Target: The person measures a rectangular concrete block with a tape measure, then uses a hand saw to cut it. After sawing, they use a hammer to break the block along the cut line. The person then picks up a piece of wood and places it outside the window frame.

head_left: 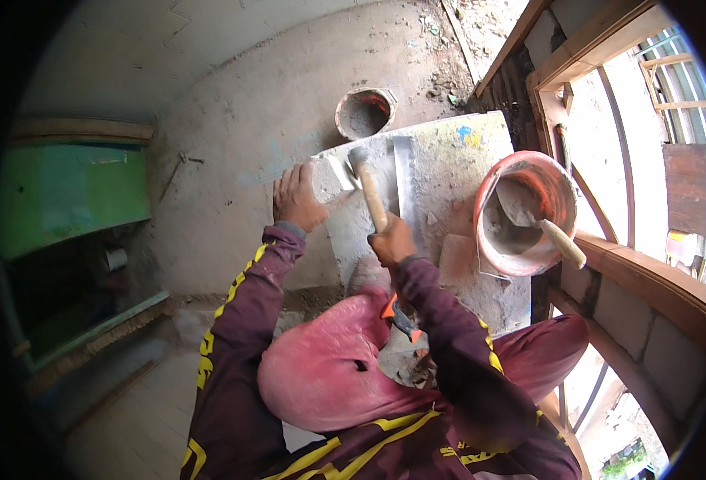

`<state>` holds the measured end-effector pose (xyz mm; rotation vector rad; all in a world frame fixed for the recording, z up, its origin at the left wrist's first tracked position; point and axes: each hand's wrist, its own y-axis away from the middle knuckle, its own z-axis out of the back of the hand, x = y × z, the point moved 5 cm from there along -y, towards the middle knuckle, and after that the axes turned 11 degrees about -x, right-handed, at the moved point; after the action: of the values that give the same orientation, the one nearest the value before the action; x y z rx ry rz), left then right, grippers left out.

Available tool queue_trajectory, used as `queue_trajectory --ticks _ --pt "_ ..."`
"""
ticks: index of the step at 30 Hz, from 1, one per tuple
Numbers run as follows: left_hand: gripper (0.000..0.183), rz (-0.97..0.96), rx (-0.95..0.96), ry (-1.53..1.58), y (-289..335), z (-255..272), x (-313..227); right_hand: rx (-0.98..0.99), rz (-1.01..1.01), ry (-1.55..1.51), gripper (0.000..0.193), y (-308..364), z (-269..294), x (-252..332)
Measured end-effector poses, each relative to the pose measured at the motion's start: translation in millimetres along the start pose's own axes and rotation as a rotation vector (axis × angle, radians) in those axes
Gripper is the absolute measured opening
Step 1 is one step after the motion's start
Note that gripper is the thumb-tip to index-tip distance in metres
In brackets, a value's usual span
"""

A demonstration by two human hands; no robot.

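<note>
My left hand (299, 196) is wrapped over the outer side of a grey block (331, 181), which rests at the left edge of a mortar-dusted board (449, 164). My right hand (393, 242) grips the wooden handle of a hammer (375, 196). The hammer's dark head is close against the block's right side; whether they touch I cannot tell. Just right of the hammer lies a flat, pale metal strip (403, 172). A tool with an orange and black handle (401, 318) sits by my knee, below my right forearm.
At the right stands an orange bucket (489, 180) of grey mortar, a wooden-handled trowel (562, 242) leaning in it. Past the board is a smaller mortar bucket (366, 114). A hammer-like tool (181, 170) lies on the floor at left. Wooden framing (641, 276) borders the right side.
</note>
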<state>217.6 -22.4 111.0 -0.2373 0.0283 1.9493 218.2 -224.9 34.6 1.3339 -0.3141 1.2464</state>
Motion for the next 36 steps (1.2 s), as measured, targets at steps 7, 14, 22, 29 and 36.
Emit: queue_trajectory --ticks 7,14,22,29,36 --pt "0.087 -0.027 -0.016 0.012 1.1 0.8 -0.4 -0.048 0.155 0.173 0.026 -4.3 -5.3 -7.5" --pt "0.086 -0.017 -0.051 0.023 1.2 1.3 -1.7 -0.094 0.136 0.095 0.026 -5.1 -1.4 -4.9" --pt "0.091 0.002 -0.006 0.005 3.9 0.9 0.7 -0.148 0.225 -0.205 0.028 38.2 40.2 25.0" --pt "0.091 -0.03 -0.024 -0.046 -3.8 -2.1 3.6 -0.088 0.248 -0.024 0.028 42.6 34.1 23.8" --pt "0.088 -0.04 -0.03 -0.015 4.2 -4.7 5.2 -0.066 0.296 0.176 0.03 36.1 35.0 21.1"
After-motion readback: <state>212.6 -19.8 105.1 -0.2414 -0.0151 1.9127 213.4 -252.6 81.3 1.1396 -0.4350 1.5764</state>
